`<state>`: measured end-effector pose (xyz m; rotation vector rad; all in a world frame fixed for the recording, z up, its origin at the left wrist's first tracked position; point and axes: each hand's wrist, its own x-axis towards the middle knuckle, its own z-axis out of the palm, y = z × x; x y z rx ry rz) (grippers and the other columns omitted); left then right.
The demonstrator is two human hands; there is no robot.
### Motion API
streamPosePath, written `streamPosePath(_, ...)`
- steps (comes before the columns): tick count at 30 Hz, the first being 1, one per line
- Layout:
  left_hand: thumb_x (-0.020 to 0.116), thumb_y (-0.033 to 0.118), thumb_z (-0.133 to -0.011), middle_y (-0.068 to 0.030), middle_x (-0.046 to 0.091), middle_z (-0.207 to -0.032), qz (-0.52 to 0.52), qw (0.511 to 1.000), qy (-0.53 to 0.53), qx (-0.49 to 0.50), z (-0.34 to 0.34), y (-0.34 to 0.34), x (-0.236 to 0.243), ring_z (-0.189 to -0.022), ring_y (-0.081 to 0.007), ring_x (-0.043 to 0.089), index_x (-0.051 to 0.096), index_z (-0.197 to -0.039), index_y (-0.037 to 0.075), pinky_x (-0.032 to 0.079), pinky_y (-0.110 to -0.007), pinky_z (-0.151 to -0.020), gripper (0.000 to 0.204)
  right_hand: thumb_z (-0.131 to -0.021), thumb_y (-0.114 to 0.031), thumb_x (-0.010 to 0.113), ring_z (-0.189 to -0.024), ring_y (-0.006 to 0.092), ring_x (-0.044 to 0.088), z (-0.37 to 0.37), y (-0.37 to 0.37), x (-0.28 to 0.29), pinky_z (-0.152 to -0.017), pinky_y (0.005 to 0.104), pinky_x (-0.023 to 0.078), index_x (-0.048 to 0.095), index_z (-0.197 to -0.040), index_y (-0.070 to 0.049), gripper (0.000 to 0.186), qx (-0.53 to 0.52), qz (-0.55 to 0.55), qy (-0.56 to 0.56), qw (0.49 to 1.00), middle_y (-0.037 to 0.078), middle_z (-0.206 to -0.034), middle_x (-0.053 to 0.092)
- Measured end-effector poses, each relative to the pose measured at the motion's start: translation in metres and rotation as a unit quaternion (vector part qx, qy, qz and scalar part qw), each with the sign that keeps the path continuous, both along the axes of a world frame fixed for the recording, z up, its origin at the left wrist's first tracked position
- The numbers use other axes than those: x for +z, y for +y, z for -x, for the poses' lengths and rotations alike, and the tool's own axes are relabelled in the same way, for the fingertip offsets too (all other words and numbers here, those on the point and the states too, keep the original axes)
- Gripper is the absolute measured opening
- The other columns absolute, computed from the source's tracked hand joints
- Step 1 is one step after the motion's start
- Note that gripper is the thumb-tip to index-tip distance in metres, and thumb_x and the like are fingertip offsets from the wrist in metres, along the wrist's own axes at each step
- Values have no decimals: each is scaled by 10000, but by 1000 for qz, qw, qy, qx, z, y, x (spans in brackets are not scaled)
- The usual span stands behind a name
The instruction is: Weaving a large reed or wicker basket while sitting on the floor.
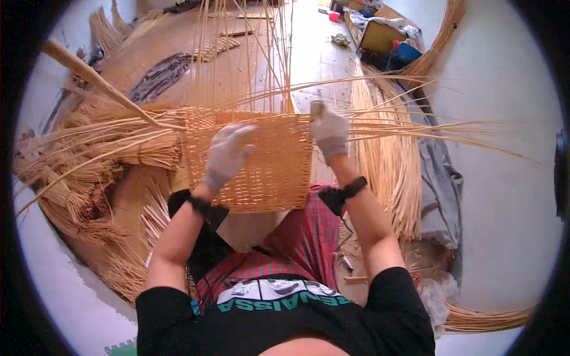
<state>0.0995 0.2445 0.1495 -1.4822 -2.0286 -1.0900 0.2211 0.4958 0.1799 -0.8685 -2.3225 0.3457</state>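
In front of me stands a partly woven wicker basket (267,166), its near wall a tight weave of tan rods. Long upright stakes (249,65) rise from its far side, and loose rod ends stick out to both sides. My left hand (227,153), in a pale work glove, is at the near wall below the rim, fingers apart and holding nothing visible. At the basket's right upper corner my gloved right hand (329,130) is closed. A blurred grey shape rises above that fist; its kind is unclear. Loose weaving rods (386,127) extend rightward beside this hand.
Bundles of wicker rods (89,178) lie heaped at the left, with a thick wooden pole (95,77) slanting above them. Pale rods (386,172) are spread on the right, beside a grey cloth (439,184). Farther off are a blue container (407,53) and a red bowl (333,16).
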Motion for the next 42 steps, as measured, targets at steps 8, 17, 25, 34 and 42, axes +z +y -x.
streamPosePath(8, 544, 122, -1036, -88, 637, -1261, -153, 910, -321, 214, 116, -95, -58, -1097, -192, 606, 587, -1314, -20, 470, -334, -997, 315, -1034, -328, 474, -680, 364, 697, 54, 40, -5, -772, 477, 519, 715, -1000, -139, 309, -20, -36, 14, 999, 123, -761, 725)
streamPosePath(17, 535, 195, -1047, -62, 642, -1215, -202, 937, -277, -64, 219, -26, -36, -1037, -171, 632, 546, -1353, 23, 527, -324, -908, 351, -1030, -507, 399, -1108, 328, 673, 120, 188, 12, -984, 452, 499, 683, -1235, -221, 453, 65, 66, -45, 995, 90, -1091, 754)
streamPosePath(25, 443, 499, -1059, -27, 600, -861, -261, 651, -613, -363, 319, -6, -22, -794, -128, 582, 674, -1183, 49, 516, -271, -646, 520, -987, -528, 414, -1119, 334, 657, 164, 186, 39, -994, 434, 487, 732, -1173, -222, 479, 204, 27, -76, 976, 102, -1174, 723)
streamPosePath(34, 419, 532, -1053, -27, 611, -779, -267, 767, -558, -171, 285, -10, -52, -609, -138, 573, 659, -1110, 74, 468, -288, -476, 520, -984, -609, 396, -1041, 375, 681, 122, 157, 47, -946, 495, 502, 752, -1132, -184, 573, 128, -33, -176, 975, 180, -1101, 730)
streamPosePath(42, 411, 478, -1064, -27, 629, -844, -310, 714, -586, -226, 265, 7, -79, -630, -151, 585, 626, -1144, 67, 528, -304, -530, 471, -967, -545, 514, -899, 397, 691, 80, 148, 42, -834, 464, 522, 764, -1042, -94, 521, 96, -88, -115, 985, 206, -914, 720)
